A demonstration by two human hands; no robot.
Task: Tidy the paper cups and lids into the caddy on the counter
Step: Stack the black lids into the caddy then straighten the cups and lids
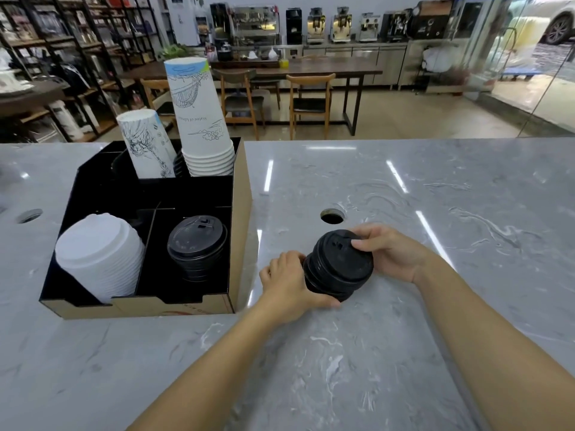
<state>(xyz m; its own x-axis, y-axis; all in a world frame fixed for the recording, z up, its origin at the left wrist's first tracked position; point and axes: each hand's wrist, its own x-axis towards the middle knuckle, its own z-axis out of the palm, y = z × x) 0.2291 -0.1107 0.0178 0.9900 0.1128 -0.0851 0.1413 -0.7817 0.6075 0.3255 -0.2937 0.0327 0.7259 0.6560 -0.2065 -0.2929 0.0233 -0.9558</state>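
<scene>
A stack of black lids (339, 265) lies tilted on the grey marble counter, to the right of the caddy (239, 231). My left hand (291, 286) grips its lower left side and my right hand (390, 251) holds its top right edge. The black-lined cardboard caddy holds a white lid stack (99, 255) front left and a black lid stack (196, 244) front right. Two stacks of printed white paper cups stand upside down in its back compartments: a short stack (147, 144) and a taller stack (200, 119).
A round hole (332, 216) opens in the counter just behind the held lids, and another hole (29, 215) sits at the far left. Beyond the counter's far edge stand wooden chairs, a dark table and shelves.
</scene>
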